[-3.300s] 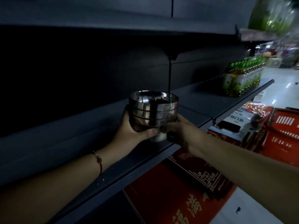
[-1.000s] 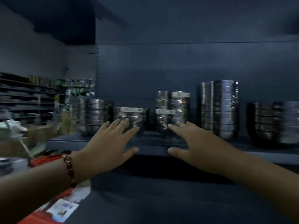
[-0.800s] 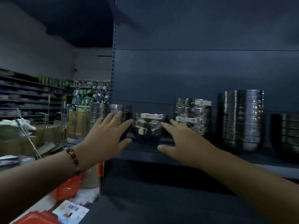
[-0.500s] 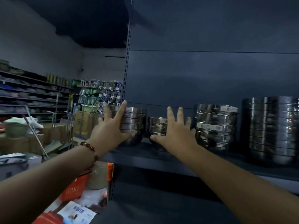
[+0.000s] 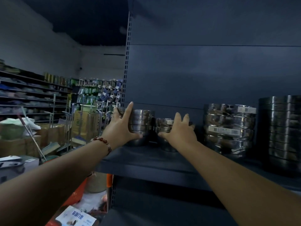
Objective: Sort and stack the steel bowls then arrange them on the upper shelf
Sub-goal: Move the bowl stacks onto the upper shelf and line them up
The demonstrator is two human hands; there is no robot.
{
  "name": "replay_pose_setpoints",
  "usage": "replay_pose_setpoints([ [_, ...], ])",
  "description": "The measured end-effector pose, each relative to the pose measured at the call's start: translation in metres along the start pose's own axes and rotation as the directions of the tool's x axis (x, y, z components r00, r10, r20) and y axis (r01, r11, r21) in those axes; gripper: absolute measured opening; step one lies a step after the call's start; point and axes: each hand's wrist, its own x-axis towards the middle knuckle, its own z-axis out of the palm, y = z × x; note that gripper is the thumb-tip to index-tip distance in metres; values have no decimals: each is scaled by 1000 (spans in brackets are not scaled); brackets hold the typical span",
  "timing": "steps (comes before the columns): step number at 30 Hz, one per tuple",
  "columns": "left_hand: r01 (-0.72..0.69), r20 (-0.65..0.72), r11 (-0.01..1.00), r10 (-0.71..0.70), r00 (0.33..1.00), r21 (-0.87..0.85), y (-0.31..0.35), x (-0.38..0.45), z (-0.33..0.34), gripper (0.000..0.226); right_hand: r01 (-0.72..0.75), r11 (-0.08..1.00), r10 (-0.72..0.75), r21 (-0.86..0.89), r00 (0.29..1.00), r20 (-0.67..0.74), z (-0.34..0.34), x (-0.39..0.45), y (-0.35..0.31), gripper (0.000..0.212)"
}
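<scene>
so the dark upper shelf point(image 5: 146, 162) runs out under both hands, its back panel point(image 5: 203, 70) rising behind them. well off to the right of the right hand stands the tallest bowl stack point(image 5: 281, 132), upright, its long axis vertical, rims up. between that and the right hand sits a labelled, wrapped stack point(image 5: 228, 128), also upright, near the hand but apart from it. the left hand point(image 5: 121, 129) presses on the left stack of steel bowls point(image 5: 141, 124), fingers spread and fairly straight up its near side, thumb along the lower bowls; this stack stands upright, mouths facing up, at the shelf's left end. the right hand point(image 5: 178, 132) lies over the short stack of bowls point(image 5: 164, 126) just beside it, fingers splayed across the top and front, thumb at its left side; whether it truly grips cannot be told. the two stacks sit nearly touching between the hands. a red bead bracelet point(image 5: 104, 142) circles the left wrist.
</scene>
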Motion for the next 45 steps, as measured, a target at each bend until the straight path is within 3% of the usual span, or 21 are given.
replay_pose_setpoints([
  [17,-8,19,994,6,1000,108,-5,26,28,134,-39,998,40,54,999,-6,31,37,12,114],
  [22,15,21,960,-22,1000,279,10,18,22,129,-21,1000,22,-20,997,77,17,28,7,116],
  [25,-25,-40,896,48,998,443,20,11,22,123,77,997,-73,-33,993,93,0,10,-3,114],
  [29,-187,-62,887,234,970,423,42,3,23,109,363,928,-371,-79,918,-140,-38,-30,0,106],
  [31,-299,-31,880,333,942,370,60,1,27,102,396,902,-429,-170,860,-275,-60,-48,17,104],
  [33,-385,6,849,411,912,362,81,1,32,96,342,903,-418,-259,837,-352,-77,-60,40,107],
  [35,-428,37,824,447,894,371,100,4,40,91,248,923,-347,-294,867,-359,-86,-65,62,111],
  [39,-419,83,818,423,902,393,121,14,57,89,88,982,-132,-166,953,-272,-89,-62,99,129],
  [45,-357,119,847,338,934,393,120,22,80,92,154,988,-143,20,952,-271,-73,-45,129,136],
])
